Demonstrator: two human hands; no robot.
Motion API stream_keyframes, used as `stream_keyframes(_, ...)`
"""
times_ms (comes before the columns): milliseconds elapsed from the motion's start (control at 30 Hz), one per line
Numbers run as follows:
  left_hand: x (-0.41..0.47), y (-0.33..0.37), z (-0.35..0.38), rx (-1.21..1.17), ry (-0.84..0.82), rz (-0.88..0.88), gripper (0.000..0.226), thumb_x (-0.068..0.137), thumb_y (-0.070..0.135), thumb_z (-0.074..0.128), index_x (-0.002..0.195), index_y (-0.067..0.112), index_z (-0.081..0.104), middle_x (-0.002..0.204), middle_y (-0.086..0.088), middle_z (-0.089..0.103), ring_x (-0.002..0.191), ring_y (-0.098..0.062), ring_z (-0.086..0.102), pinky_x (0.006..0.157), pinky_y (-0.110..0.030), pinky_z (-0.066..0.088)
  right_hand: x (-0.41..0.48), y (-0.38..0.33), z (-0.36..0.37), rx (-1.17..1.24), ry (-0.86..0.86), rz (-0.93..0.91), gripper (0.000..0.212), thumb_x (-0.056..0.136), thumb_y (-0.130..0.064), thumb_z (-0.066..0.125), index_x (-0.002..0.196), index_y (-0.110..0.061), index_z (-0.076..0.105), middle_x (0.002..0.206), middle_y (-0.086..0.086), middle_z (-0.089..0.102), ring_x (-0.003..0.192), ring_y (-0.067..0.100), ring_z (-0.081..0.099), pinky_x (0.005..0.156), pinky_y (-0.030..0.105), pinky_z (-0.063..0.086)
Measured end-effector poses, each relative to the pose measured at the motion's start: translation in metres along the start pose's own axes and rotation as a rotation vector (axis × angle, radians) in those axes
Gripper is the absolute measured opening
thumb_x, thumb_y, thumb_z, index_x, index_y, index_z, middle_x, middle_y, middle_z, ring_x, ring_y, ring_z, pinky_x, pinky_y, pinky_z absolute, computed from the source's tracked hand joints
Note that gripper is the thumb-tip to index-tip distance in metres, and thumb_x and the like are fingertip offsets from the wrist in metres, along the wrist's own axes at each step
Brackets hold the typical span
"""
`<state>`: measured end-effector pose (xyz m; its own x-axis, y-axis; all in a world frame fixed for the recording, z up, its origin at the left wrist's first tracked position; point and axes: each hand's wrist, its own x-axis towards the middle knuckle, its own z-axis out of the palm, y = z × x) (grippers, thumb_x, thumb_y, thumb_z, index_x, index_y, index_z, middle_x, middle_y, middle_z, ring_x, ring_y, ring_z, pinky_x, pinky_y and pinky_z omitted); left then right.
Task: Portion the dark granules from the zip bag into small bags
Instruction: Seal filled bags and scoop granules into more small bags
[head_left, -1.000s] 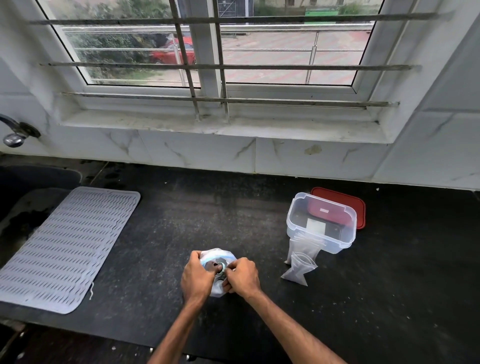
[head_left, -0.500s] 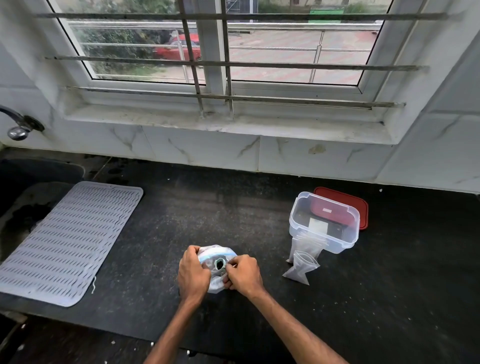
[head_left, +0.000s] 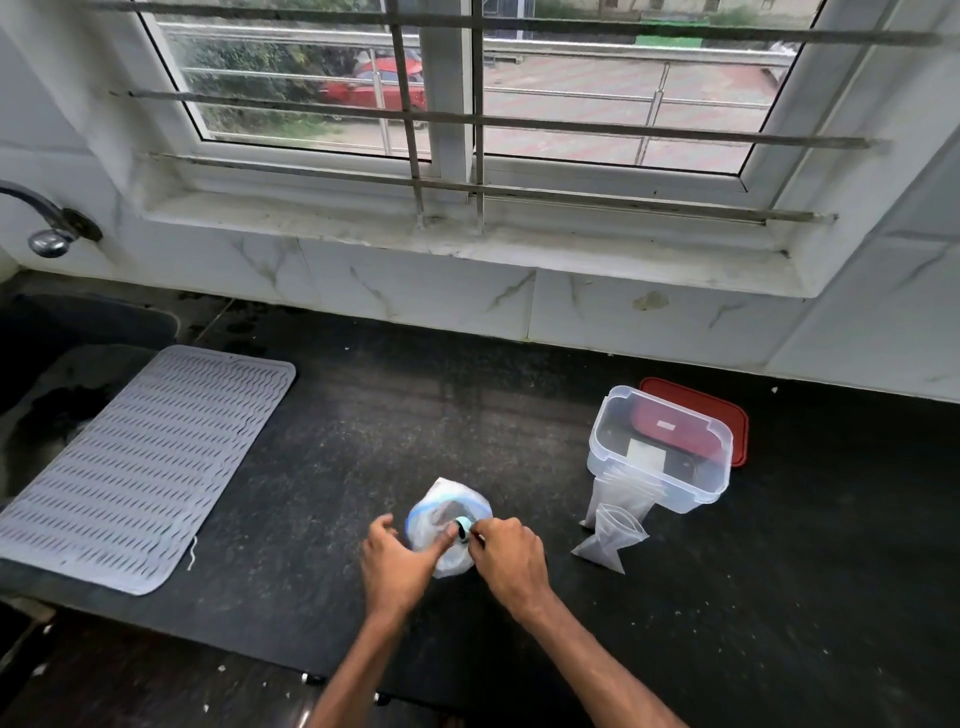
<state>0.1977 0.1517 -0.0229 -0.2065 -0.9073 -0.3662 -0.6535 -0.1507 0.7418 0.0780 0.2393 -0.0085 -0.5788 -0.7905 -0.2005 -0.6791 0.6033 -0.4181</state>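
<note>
Left hand (head_left: 397, 564) loosened from zip bag (head_left: 441, 512), fingers spread, right hand (head_left: 511, 558) pinching its rim, small bags (head_left: 610, 543) rightward.

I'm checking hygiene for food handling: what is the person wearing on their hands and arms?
Nothing that shows. The left hand and right hand are bare, without gloves. The left forearm and right forearm are uncovered down to the picture's bottom edge: no sleeves, watch or bracelet. No ring shows on the visible fingers.
</note>
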Motion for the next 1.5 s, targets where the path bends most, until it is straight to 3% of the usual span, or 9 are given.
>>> stream_keyframes(100,-0.012,-0.019,0.013,-0.066,-0.054,-0.101,0.065,0.054,0.063,0.084,0.092,0.012,0.072,0.080,-0.002,0.074,0.078,-0.018,0.071,0.073,-0.041,0.059,-0.003,-0.001,0.002,0.005,0.016,0.012,0.028,0.096,-0.032,0.046,0.100,-0.016,0.070,0.096,0.008,0.073,0.091,0.029,0.069,0.079,0.038,0.052)
stream_keyframes(267,-0.019,-0.010,0.015,-0.135,-0.095,-0.089,0.014,0.083,0.014,0.072,0.096,0.012,0.069,0.083,-0.003,0.073,0.081,-0.023,0.070,0.071,-0.037,0.055,-0.005,-0.005,0.006,0.093,0.028,0.090,0.026,0.094,-0.035,0.050,0.096,-0.019,0.070,0.097,0.006,0.072,0.093,0.029,0.068,0.078,0.038,0.052)
stream_keyframes(400,-0.013,-0.019,0.017,-0.232,-0.167,-0.067,0.018,0.085,0.003,0.067,0.099,0.014,0.068,0.089,-0.003,0.076,0.087,-0.022,0.072,0.082,-0.047,0.058,-0.006,-0.009,0.009,0.059,0.050,0.097,0.027,0.096,-0.034,0.048,0.096,-0.018,0.070,0.095,0.006,0.073,0.090,0.027,0.070,0.078,0.038,0.053)
stream_keyframes(600,-0.018,0.002,0.016,-0.501,-0.117,-0.106,0.015,0.091,-0.004,0.057,0.094,0.002,0.070,0.085,-0.013,0.074,0.077,-0.024,0.068,0.072,-0.036,0.055,-0.005,-0.009,0.011,0.103,0.047,0.113,0.026,0.095,-0.035,0.051,0.095,-0.018,0.071,0.094,0.003,0.073,0.089,0.025,0.069,0.078,0.036,0.053)
stream_keyframes(833,-0.012,-0.003,0.023,-0.386,0.009,-0.099,0.009,0.082,0.015,0.075,0.088,0.010,0.070,0.082,-0.006,0.074,0.074,-0.020,0.068,0.070,-0.040,0.056,-0.001,-0.007,0.011,0.242,0.028,0.186,0.025,0.092,-0.034,0.055,0.093,-0.019,0.074,0.083,0.002,0.074,0.082,0.020,0.071,0.076,0.033,0.055)
stream_keyframes(1000,-0.011,-0.002,0.025,-0.394,0.085,-0.086,0.018,0.084,-0.004,0.064,0.085,0.014,0.066,0.087,-0.012,0.072,0.076,-0.023,0.066,0.074,-0.038,0.053,0.000,-0.013,0.014,0.223,0.023,0.207,0.027,0.092,-0.032,0.053,0.088,-0.014,0.073,0.086,0.007,0.074,0.087,0.026,0.070,0.076,0.035,0.054)
stream_keyframes(1133,-0.006,0.001,0.023,-0.503,0.005,-0.145,0.020,0.087,-0.004,0.055,0.094,0.007,0.069,0.087,-0.010,0.073,0.080,-0.023,0.069,0.076,-0.041,0.057,0.002,-0.013,0.018,0.263,0.008,0.237,0.028,0.090,-0.032,0.053,0.081,-0.014,0.072,0.076,0.005,0.074,0.076,0.022,0.071,0.074,0.035,0.058)
stream_keyframes(1300,0.011,0.004,0.019,-0.624,-0.172,-0.178,0.019,0.083,-0.010,0.056,0.091,-0.003,0.071,0.087,-0.020,0.074,0.076,-0.029,0.071,0.070,-0.038,0.060,0.006,0.000,0.018,0.576,-0.143,0.348,0.023,0.093,-0.028,0.056,0.080,-0.020,0.074,0.055,-0.003,0.066,0.040,0.007,0.054,0.050,0.023,0.045)
stream_keyframes(1500,0.015,0.008,0.013,-0.718,-0.290,-0.198,0.022,0.086,-0.008,0.047,0.093,-0.007,0.068,0.085,-0.021,0.073,0.073,-0.029,0.070,0.073,-0.038,0.056,0.008,0.006,0.007,0.939,-0.290,0.415,0.017,0.098,-0.012,0.055,0.090,-0.011,0.070,0.058,0.000,0.062,0.037,0.004,0.044,0.038,0.017,0.035)
